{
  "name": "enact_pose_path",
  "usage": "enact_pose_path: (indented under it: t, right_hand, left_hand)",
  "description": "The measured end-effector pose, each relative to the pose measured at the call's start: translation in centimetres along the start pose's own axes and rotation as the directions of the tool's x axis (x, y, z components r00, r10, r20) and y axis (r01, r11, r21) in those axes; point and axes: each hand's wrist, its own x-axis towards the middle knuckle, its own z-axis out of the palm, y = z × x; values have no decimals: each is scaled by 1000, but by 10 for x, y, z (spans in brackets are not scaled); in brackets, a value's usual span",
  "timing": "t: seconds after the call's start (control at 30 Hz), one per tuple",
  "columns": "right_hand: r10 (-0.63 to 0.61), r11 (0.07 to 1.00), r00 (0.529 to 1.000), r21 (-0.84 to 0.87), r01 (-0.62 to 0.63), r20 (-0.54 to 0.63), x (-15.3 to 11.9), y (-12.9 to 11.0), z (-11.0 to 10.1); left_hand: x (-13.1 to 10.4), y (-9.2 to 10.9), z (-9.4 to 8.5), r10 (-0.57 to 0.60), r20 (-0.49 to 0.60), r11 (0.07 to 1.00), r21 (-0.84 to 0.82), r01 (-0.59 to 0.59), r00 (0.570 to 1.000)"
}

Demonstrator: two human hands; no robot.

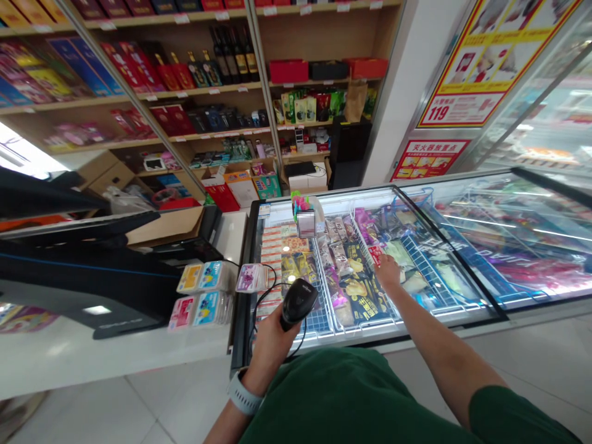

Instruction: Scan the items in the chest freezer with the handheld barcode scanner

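My left hand (272, 336) is wrapped round the grip of a black barcode scanner (300, 302), its head pointing up and to the right over the freezer's near left part. A black cable runs from the scanner toward the counter side. My right hand (388, 271) reaches over the glass-topped chest freezer (319, 339), with its fingers at a small red-and-white packet (375, 254). The fingers look closed on that packet. Below and around the hand lie black-and-yellow food bags (363, 290) and other wrapped goods in wire baskets.
Stacks of small colourful flat packs (210, 275) stand on the white counter (115, 351), beside a dark checkout machine (83, 283). A bright multicoloured item (300, 203) sits at the freezer's back edge. Shelves (222, 89) of bottles and boxes line the wall behind.
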Motion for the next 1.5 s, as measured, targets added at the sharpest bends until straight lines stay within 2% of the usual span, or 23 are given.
enact_pose_path:
  t: [0.3,0.47,0.67,0.9,1.1,1.2,1.3,1.5]
  right_hand:
    - [-89,996,994,-8,89,-64,-1,9,14]
    - [-129,992,986,-31,126,-103,-10,0,16]
    - [-227,974,965,-12,227,-133,-20,-29,14]
    - [-392,915,913,56,399,-112,-30,-83,15]
    - [-542,817,833,162,554,-112,-44,-140,13]
    - [-621,744,776,230,627,-107,-54,-170,9]
    - [-702,644,699,294,706,-140,-66,-202,4]
    - [-840,430,508,337,838,-192,-91,-261,-4]
  left_hand:
    - [-1,-2,-2,13,-24,999,-38,-14,1000]
    - [-2,-1,-3,8,-41,999,-32,-9,999]
    - [-5,-2,-7,8,-38,997,-82,-11,999]
    - [-4,-13,-7,-48,-54,997,-67,44,997]
    - [-5,-17,-11,-14,-68,997,-79,8,998]
    - [-7,-16,-14,-24,-82,996,-85,17,996]
    - [-9,-17,-16,-43,-99,994,-104,33,994]
    - [-10,-25,-23,-83,-127,985,-161,62,988]
